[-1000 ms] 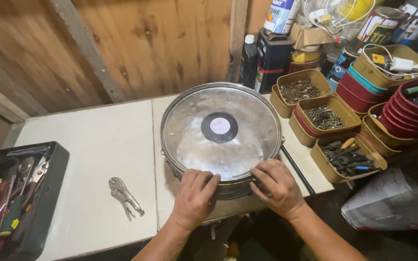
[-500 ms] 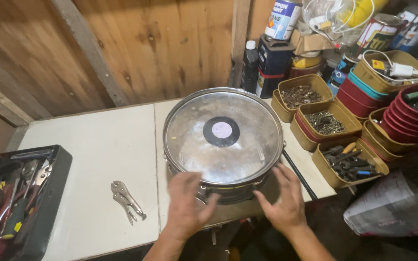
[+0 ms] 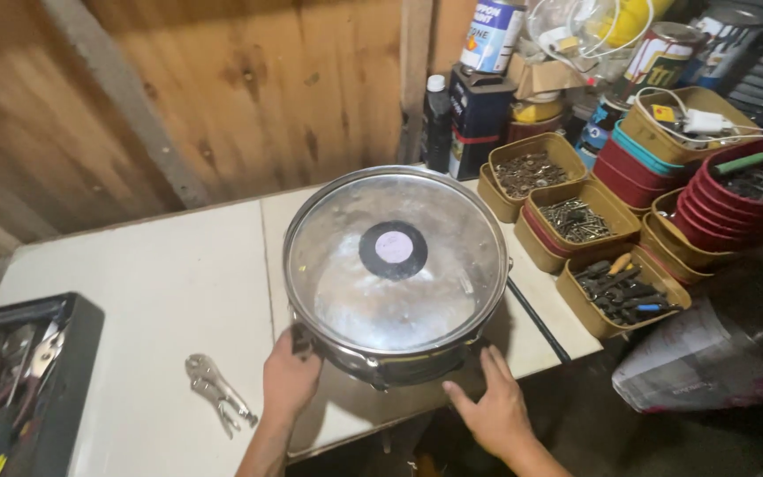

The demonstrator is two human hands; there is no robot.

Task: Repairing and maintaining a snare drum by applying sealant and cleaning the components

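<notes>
- On the white table (image 3: 161, 291) stands a drum (image 3: 396, 269), near its front edge.
- Left hand (image 3: 291, 382) grips the metal rim; right hand (image 3: 490, 408) lies open beside the shell.
- It looks rigid and rather light; the thin head seems fragile, so hold the rim.

White worktable (image 3: 152, 291) against wooden wall (image 3: 249, 88)

Both hands (image 3: 291, 382) grip drum (image 3: 396, 274) — pliers (image 3: 215, 392) nearby
</notes>
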